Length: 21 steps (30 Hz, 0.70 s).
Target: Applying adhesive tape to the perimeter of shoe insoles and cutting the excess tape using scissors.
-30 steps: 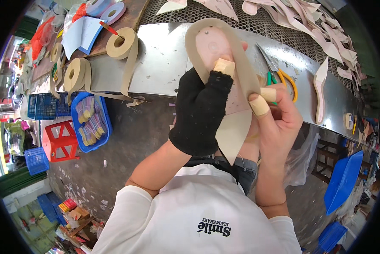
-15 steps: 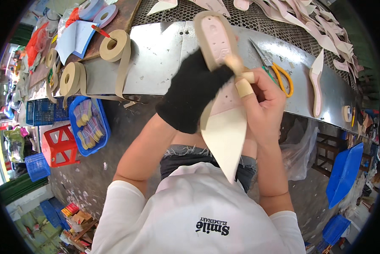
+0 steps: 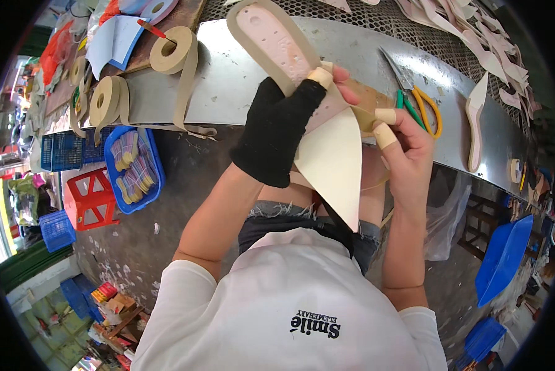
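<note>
My left hand, in a black fingerless glove with a taped thumb, grips a long pointed shoe insole. The insole has a pink upper face with a beige tape border and a cream pointed toe end hanging toward my lap. My right hand, with beige tape on two fingertips, pinches the beige tape strip at the insole's right edge. Both hands hold the piece up in front of the metal bench edge.
Beige tape rolls sit on the bench at left. Scissors with green and yellow handles lie right of my hands, another insole further right. A blue basket of small pieces, red crate and blue bins stand on the floor.
Both hands have tilted and turned the insole, so its pink heel end now points up-left and the cream toe hangs lower. My right hand has slid along its right edge.
</note>
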Available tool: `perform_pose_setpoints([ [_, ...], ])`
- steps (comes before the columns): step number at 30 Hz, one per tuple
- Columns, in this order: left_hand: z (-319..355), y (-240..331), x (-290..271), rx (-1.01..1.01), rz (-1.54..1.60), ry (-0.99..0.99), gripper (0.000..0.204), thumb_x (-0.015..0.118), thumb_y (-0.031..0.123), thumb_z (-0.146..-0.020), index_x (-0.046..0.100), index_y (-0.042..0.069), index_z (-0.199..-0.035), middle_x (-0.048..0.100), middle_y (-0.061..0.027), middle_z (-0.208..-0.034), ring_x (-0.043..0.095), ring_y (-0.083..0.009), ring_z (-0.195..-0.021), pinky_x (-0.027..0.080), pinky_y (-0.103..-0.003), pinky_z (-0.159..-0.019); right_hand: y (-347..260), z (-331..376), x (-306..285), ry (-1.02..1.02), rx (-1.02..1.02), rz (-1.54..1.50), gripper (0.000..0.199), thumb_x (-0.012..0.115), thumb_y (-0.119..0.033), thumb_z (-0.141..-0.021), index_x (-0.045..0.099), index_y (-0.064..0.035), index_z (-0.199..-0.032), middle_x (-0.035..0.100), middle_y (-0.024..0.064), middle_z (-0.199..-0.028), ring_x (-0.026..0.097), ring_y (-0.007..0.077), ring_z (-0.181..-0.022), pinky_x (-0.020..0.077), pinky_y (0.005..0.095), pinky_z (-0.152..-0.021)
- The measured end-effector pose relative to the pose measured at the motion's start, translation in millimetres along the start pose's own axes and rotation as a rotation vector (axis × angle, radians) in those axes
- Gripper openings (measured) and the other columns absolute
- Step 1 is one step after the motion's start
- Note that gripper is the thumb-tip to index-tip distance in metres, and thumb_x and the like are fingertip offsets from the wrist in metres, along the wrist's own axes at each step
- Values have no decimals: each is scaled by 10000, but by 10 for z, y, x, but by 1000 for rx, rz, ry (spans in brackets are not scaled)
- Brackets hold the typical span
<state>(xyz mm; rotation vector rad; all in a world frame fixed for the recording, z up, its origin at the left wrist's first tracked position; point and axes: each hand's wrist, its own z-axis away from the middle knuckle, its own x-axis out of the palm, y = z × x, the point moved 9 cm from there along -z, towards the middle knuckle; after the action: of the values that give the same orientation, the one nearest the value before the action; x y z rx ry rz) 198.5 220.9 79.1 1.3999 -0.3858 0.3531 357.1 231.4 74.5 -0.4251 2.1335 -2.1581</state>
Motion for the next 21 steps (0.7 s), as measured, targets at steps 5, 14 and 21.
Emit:
perform_pose_setpoints([
  [5,63,161,18,210,-368,177,295,652,81,-818,584,5,-1094,685,-59,-797,646,-128,-724,520,-258,-690,-225,25,93,-201,-328,311,121,582,32,-835,629,25,-946,635,45,-910,586,95,-823,453,214,-744],
  [14,157,-319,240,-266,611,-351,363,568,400,-916,542,95,-1112,521,-189,-1287,654,-272,-903,566,-323,-682,-40,-454,-1099,115,-171,1303,305,634,-95,-746,571,35,-1015,595,156,-950,595,300,-826,484,384,-761],
  [21,108,-177,143,-53,786,-125,342,501,426,-945,518,112,-1078,462,-192,-1341,549,-334,-1153,549,-369,-815,211,-638,-1227,-35,102,1162,344,639,-67,-723,532,33,-1034,604,135,-881,582,224,-760,473,304,-705],
])
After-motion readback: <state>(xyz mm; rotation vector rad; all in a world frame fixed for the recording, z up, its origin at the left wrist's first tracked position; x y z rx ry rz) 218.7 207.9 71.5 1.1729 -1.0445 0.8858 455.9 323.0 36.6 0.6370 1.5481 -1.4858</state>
